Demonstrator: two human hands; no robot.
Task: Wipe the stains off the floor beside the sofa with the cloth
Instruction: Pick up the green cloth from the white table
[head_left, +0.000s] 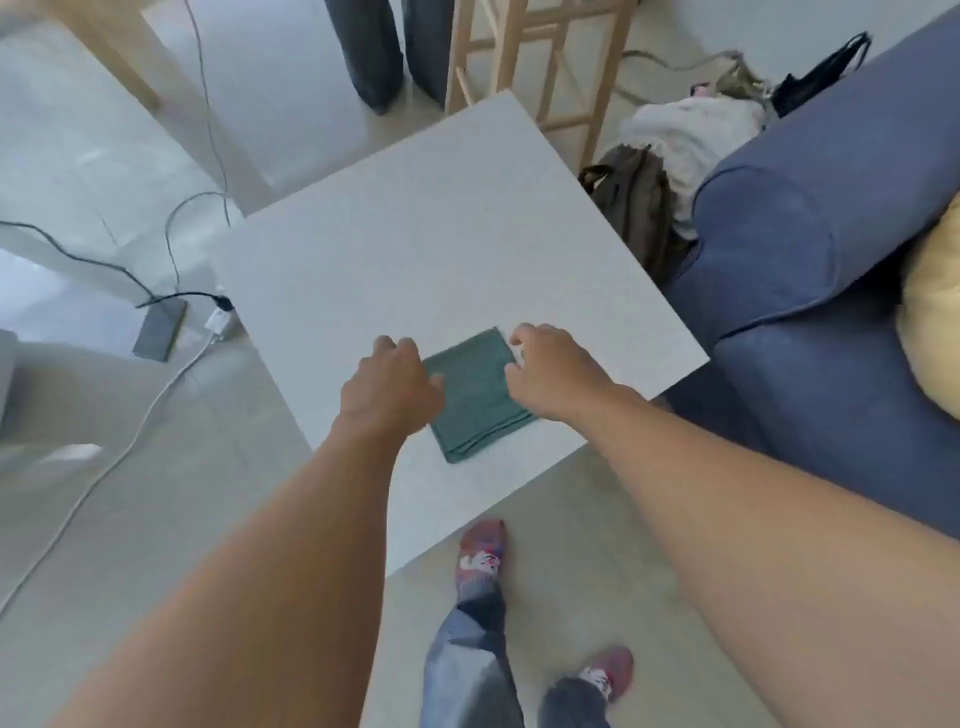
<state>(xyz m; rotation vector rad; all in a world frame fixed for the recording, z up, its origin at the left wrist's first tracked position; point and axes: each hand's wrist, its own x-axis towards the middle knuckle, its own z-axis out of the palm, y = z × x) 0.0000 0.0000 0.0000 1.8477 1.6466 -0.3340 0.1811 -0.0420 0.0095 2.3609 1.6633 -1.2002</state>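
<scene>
The folded green cloth (475, 392) lies flat on the white desk (415, 249), close to its near edge, directly between the two hands. Its long axis runs from the near-left corner up toward the far-right. The left hand (392, 382) rests on the cloth's left edge, the right hand (553, 371) on its far-right corner; both are equally near. Each grip is narrow, fingers curled down at the fabric, though I cannot tell whether either has actually pinched it. The cloth looks dry, layered and neatly squared. The blue sofa (810, 291) stands just right of the desk.
</scene>
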